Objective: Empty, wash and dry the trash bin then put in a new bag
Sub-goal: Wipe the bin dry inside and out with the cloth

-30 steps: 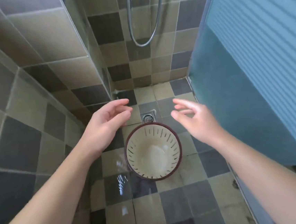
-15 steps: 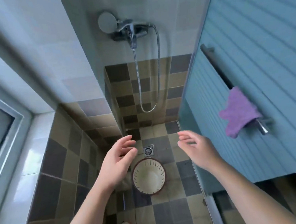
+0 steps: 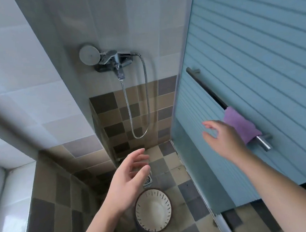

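Head view looks down on the slotted trash bin (image 3: 153,210) standing upright and empty on the tiled shower floor (image 3: 174,173), just near of the drain (image 3: 147,180). Above it, the left hand (image 3: 128,180) hovers with fingers loosely spread, holding nothing. Farther right, the right hand (image 3: 223,139) is also spread and empty, beside the purple cloth (image 3: 240,124) draped over the door bar (image 3: 209,91); the shower head (image 3: 88,55) hangs on the far wall.

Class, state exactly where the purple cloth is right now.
In the head view, the purple cloth hangs at right over the metal towel bar on the blue ribbed door, just beyond the open right hand.
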